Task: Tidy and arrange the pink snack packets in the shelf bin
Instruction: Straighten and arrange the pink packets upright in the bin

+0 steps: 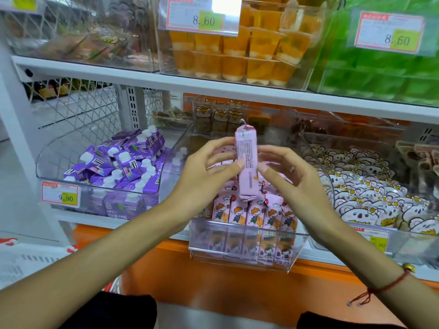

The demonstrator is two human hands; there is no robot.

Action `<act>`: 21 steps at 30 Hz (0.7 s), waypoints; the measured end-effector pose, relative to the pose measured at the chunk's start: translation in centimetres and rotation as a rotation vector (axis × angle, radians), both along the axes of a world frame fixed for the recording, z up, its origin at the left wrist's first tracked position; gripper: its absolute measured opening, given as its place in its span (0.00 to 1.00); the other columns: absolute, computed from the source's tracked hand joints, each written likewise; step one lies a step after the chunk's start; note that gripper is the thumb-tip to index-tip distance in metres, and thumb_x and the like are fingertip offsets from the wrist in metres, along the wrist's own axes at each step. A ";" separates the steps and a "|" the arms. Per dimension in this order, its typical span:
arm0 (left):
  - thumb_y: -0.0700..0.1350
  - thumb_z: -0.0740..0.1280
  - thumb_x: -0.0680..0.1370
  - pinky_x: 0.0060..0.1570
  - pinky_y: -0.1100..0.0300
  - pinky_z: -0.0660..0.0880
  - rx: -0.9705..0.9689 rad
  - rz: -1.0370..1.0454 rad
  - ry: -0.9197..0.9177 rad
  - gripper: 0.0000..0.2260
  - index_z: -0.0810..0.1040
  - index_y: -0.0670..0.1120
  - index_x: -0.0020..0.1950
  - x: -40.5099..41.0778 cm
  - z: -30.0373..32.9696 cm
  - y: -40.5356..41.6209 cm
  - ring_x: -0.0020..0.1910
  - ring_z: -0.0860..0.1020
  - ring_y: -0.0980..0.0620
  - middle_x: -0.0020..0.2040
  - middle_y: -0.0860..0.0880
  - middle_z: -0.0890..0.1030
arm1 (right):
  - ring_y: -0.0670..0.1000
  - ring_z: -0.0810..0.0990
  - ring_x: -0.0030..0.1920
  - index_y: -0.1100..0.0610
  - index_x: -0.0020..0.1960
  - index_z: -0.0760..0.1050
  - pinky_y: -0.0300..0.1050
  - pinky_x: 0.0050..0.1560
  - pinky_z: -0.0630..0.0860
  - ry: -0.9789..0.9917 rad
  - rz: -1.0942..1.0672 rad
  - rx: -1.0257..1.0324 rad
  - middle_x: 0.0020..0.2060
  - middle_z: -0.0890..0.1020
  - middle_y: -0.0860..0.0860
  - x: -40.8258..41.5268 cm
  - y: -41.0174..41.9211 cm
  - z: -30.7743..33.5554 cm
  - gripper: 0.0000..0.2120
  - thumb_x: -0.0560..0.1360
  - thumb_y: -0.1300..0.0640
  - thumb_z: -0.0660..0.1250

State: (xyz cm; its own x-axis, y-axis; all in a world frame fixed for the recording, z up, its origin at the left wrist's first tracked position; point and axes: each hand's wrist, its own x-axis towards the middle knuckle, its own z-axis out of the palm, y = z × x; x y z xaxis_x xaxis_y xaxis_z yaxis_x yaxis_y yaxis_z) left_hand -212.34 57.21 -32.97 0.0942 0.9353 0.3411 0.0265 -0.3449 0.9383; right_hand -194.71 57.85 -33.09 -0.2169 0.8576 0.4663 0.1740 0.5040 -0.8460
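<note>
Centre of frame: one pink snack packet [246, 162] held upright above the clear shelf bin [242, 255], printed back toward the camera. Left hand [204, 172] pinches its left edge with thumb and fingertips; right hand [288, 176] pinches the right edge the same way, remaining fingers spread loosely. Grip is light, fingertips only.

Below it, lower centre, a front row of packets [255, 216] stands upright, cartoon side out, leaning against the bin's front wall; more pink packets lie behind, partly hidden by the hands.

Risks, as I judge them:
- Slick wrapper on a fingertip pinch: packet may slip and drop flat onto the row, or over the front wall.
- Packet shows its back; seated like this it will not match the cartoon-faced row. Needs turning.
- Row looks tightly packed; pushing in could tip neighbours.
- Purple cartons [123, 167], left of centre, and white bear packets [370, 193], right of centre, sit in adjoining bins; a stray elbow could disturb them.
</note>
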 end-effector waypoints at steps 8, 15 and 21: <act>0.46 0.69 0.76 0.33 0.67 0.78 -0.429 0.041 -0.334 0.13 0.76 0.45 0.59 0.5 0.2 0.2 0.35 0.83 0.58 0.46 0.45 0.85 | 0.46 0.80 0.37 0.50 0.57 0.80 0.40 0.46 0.80 0.049 0.051 -0.386 0.46 0.85 0.55 -0.4 0.3 0.0 0.11 0.76 0.51 0.67; 0.44 0.68 0.77 0.39 0.66 0.80 -0.360 0.017 -0.304 0.12 0.75 0.49 0.60 0.5 -0.1 0.4 0.43 0.84 0.58 0.49 0.47 0.85 | 0.48 0.84 0.45 0.45 0.61 0.76 0.43 0.51 0.80 -0.006 0.033 -0.327 0.49 0.84 0.50 -0.6 0.1 -0.3 0.16 0.73 0.47 0.68; 0.43 0.71 0.75 0.53 0.58 0.79 -0.148 0.041 -0.179 0.14 0.77 0.48 0.60 0.0 0.4 0.7 0.53 0.81 0.58 0.53 0.52 0.83 | 0.42 0.78 0.49 0.42 0.63 0.75 0.40 0.51 0.78 -0.091 -0.116 0.043 0.48 0.80 0.40 -0.5 -0.1 -0.4 0.19 0.74 0.56 0.71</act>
State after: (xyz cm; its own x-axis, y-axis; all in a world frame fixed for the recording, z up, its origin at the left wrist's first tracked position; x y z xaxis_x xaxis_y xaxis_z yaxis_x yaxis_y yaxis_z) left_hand -212.35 57.94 -32.59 0.0053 0.9782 0.2077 -0.1335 -0.2051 0.9696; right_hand -195.20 57.75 -33.54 -0.1604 0.8592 0.4859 0.3086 0.5113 -0.8021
